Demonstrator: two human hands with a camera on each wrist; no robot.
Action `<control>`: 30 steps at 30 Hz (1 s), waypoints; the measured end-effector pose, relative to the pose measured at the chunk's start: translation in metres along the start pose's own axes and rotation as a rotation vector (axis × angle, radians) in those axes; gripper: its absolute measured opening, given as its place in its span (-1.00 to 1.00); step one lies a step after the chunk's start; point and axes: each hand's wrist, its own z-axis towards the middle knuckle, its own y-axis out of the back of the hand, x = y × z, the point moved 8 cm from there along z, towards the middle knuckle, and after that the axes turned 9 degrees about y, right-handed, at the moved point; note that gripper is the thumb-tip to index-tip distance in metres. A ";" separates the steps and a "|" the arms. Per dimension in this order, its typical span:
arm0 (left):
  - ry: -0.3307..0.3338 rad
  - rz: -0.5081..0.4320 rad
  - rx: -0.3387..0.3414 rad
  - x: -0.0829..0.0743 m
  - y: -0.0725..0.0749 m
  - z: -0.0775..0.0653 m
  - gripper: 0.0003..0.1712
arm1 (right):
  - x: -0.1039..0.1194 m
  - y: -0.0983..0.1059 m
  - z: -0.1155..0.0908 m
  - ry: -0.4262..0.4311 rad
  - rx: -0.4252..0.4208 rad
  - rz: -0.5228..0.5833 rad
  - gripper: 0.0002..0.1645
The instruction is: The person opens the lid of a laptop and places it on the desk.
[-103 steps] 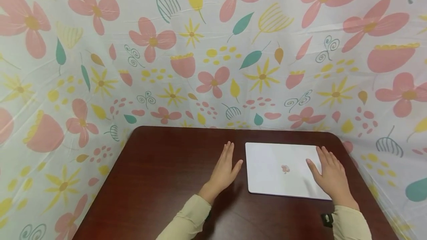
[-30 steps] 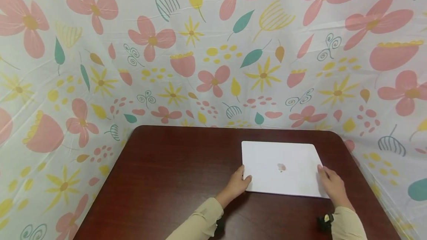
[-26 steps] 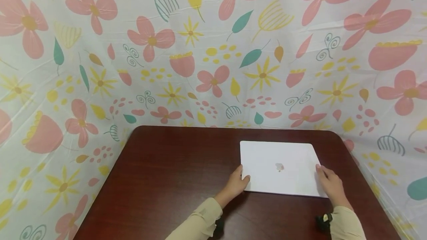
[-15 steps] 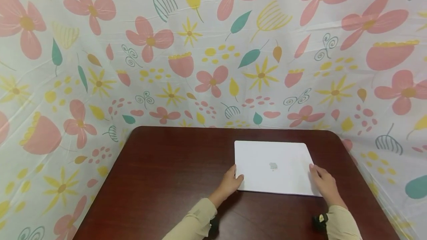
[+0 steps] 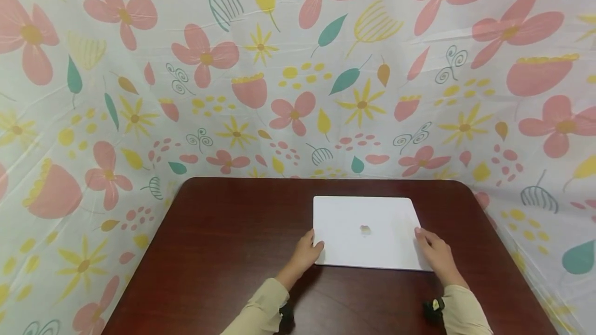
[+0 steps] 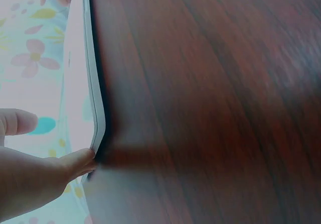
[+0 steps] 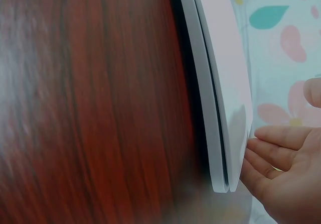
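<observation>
A closed silver laptop (image 5: 365, 252) with an apple logo lies flat on the dark brown table (image 5: 223, 242) in the head view. My left hand (image 5: 300, 257) is at its left side, fingers against the edge. In the left wrist view, that hand's fingers (image 6: 77, 161) touch the laptop's corner, and the thumb stands apart. My right hand (image 5: 437, 255) is at the right side. Its fingers (image 7: 273, 151) reach the side edge in the right wrist view, with the thumb raised away from the lid. Part of the fingers is hidden by the laptop.
A white curtain (image 5: 298, 66) printed with pink, yellow and green flowers hangs behind and on both sides of the table. The table has rounded far corners. Dark wrist bands (image 5: 433, 309) show beside both beige sleeves.
Both hands, earlier stretched flat beside and over the laptop, have come to its left and right sides. The laptop has slid leftward along the table between them.
</observation>
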 end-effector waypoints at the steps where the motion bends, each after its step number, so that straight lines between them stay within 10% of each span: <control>1: -0.003 0.000 -0.008 0.000 0.003 0.000 -0.33 | 0.002 -0.002 0.001 0.000 0.002 -0.003 -0.08; 30: -0.091 0.248 -0.132 0.028 0.075 -0.025 -0.28 | 0.063 -0.060 -0.005 0.155 -0.001 0.027 -0.19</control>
